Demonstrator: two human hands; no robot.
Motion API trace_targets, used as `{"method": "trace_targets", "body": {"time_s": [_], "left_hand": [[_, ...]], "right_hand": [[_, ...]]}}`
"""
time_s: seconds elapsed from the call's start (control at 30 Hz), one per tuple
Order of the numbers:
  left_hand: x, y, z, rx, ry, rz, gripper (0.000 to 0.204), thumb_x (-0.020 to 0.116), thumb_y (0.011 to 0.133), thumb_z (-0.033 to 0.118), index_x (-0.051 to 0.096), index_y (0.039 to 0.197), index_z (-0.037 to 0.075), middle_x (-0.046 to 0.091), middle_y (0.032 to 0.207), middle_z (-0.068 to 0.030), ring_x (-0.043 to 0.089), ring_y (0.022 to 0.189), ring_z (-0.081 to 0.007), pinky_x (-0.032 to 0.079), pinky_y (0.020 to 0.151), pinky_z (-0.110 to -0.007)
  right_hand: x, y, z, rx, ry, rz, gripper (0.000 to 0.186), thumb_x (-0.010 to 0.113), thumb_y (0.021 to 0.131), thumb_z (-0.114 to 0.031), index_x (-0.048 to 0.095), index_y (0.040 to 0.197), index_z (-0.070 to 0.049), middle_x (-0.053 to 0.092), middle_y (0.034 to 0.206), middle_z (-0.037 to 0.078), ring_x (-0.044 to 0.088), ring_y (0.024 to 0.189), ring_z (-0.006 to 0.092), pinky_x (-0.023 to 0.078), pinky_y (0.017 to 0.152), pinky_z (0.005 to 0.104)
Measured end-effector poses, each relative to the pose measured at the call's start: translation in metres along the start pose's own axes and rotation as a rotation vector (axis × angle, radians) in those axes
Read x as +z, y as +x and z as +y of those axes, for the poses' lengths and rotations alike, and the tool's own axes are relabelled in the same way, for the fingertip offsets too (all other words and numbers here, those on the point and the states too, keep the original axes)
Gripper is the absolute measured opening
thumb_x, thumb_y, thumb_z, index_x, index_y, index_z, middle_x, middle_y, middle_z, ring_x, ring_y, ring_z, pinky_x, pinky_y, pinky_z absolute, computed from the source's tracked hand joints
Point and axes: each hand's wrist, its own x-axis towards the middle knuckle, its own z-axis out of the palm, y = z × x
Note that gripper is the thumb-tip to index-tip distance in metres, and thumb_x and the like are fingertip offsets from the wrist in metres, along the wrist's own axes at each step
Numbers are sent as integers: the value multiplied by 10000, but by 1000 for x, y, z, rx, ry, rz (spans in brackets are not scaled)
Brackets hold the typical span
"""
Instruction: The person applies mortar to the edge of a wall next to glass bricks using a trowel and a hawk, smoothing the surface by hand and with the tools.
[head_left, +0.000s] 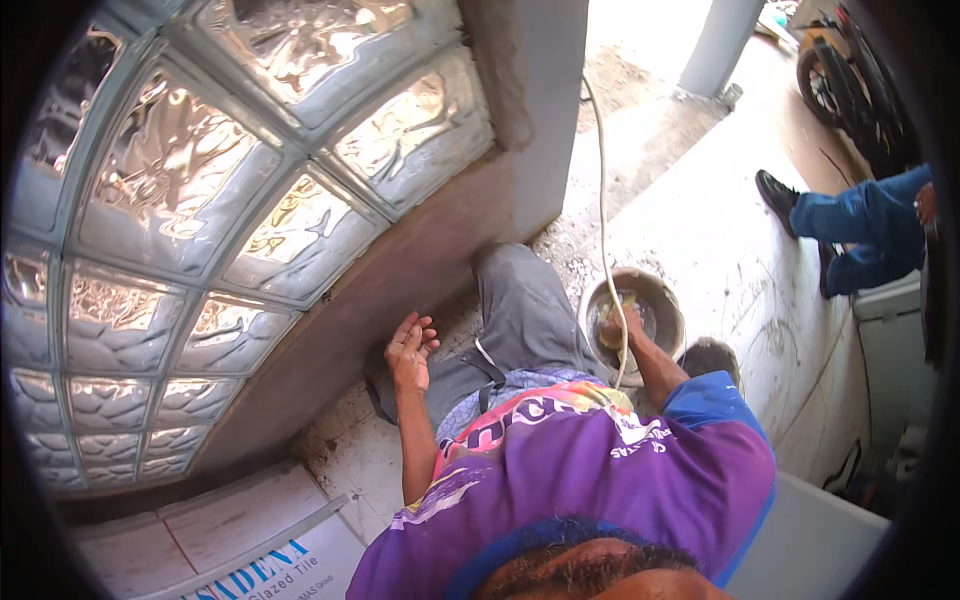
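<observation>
My right hand point(628, 322) reaches down into a round bucket point(672, 300) beside my right knee. Its fingers are around a soft yellowish piece, like a sponge point(610, 332), partly hidden by the hand and the bucket's wall. The bucket seems to hold some murky water. My left hand point(408, 352) is raised beside my left leg, near the low wall under the glass blocks. Its fingers are loosely bent and apart, with nothing in them.
A glass block wall point(180, 170) rises close on my left. A pale hose point(603, 180) runs down past the bucket. A smaller dark container point(712, 360) stands right of it. Tile boxes point(250, 520) lie at lower left. A person in jeans point(860, 225) stands at right near a motorcycle point(850, 95).
</observation>
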Motion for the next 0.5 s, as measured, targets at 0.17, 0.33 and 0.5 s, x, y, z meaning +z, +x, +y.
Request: {"method": "trace_targets", "body": {"time_s": [0.17,0.33,0.5], "left_hand": [[-43,-13,-11,-10,-97,113,324,584,877,125,520,1170,3,624,990,-105,592,787,-162,503,650,-308],[-43,-16,-13,-23,-136,143,303,566,880,114,528,1166,20,629,979,-90,591,785,-160,498,653,-314],[-43,-16,-20,-8,-204,118,294,580,873,128,538,1143,20,629,968,-90,593,776,-162,501,650,-316]], "right_hand": [[43,27,4,239,-167,216,419,492,840,-416,660,973,-56,640,967,169,647,844,372,523,702,462],[-16,27,-6,-1,-133,-68,333,510,819,-345,667,959,-86,653,937,154,649,841,346,527,725,445],[-95,-37,-13,-216,-24,-18,280,472,814,-227,642,992,-94,654,929,181,637,854,348,504,739,476]]}}
